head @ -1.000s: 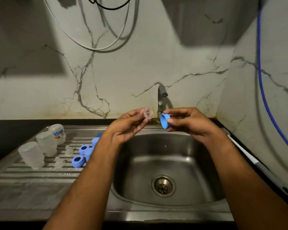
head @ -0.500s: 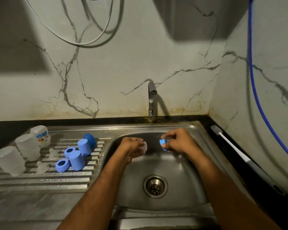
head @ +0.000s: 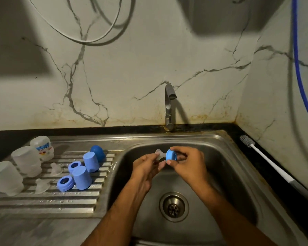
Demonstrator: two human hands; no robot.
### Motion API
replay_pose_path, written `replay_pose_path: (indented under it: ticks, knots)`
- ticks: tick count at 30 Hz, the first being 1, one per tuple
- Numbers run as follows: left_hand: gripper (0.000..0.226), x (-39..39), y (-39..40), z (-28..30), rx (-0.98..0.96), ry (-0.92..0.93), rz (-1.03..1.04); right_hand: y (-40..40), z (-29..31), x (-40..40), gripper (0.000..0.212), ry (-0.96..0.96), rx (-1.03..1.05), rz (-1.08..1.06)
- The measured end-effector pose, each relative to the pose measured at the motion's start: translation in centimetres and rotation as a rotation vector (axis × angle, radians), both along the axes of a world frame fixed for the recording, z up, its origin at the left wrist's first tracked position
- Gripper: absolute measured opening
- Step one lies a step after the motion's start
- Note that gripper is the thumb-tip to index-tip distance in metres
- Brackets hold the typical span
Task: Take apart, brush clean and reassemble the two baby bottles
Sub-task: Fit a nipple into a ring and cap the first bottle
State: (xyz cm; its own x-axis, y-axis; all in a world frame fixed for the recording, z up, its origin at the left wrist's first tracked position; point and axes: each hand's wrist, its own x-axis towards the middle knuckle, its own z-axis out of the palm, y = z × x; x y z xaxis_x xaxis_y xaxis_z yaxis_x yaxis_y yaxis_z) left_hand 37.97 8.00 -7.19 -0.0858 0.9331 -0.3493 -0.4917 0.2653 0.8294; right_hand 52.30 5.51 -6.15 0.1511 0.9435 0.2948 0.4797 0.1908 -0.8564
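Note:
Over the sink basin [head: 226, 174] my left hand [head: 146, 167] pinches a clear silicone teat [head: 159, 154]. My right hand [head: 187, 163] grips a blue screw ring [head: 171, 155] right against the teat, the two parts touching. On the ribbed drainboard [head: 43, 199] at the left stand three frosted bottle bodies [head: 26, 161], upside down, one with a printed picture [head: 42, 148]. Beside them lie two loose clear teats [head: 55, 169], two blue rings [head: 65, 183], two blue caps [head: 82, 177] and a darker blue round piece [head: 97, 153].
A bottle brush [head: 267, 159] with a white handle lies on the dark counter right of the sink. The tap [head: 169, 107] stands behind the basin, shut off. The drain [head: 174, 206] sits in the basin floor. A blue hose [head: 299, 64] hangs at the right wall.
Both hands have come down from in front of the tap into the basin. The teat and the blue ring, held apart before, now touch.

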Motion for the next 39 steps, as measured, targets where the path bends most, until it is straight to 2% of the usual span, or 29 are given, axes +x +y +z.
replay_pose_path:
  ticks: [6,13,19,25,30,33,39]
  knots:
    - [0.022,0.8,-1.1,0.1,0.197,0.233,-0.076,-0.2,0.0,0.5,0.051,-0.052,0.034,-0.048]
    - [0.014,1.3,-2.1,0.2,0.306,0.313,-0.165,-0.3,0.2,0.9,0.052,-0.054,0.047,-0.039]
    - [0.016,0.9,-2.3,0.1,0.420,0.449,-0.200,-0.6,0.1,0.9,0.051,-0.093,0.086,-0.008]
    - [0.036,1.1,-2.4,0.7,0.410,0.359,-0.276,-1.0,0.7,1.0,0.050,-0.082,0.092,0.004]
    - [0.032,0.7,-2.1,0.4,0.397,0.360,-0.248,-1.3,1.2,1.1,0.048,-0.065,0.102,0.046]
    - [0.031,0.4,-1.9,0.2,0.369,0.400,-0.226,-1.2,1.4,1.3,0.037,-0.047,0.110,0.018]
    - [0.039,0.9,-2.3,0.3,0.359,0.380,-0.231,-1.5,1.3,1.2,0.033,-0.165,0.166,0.004]
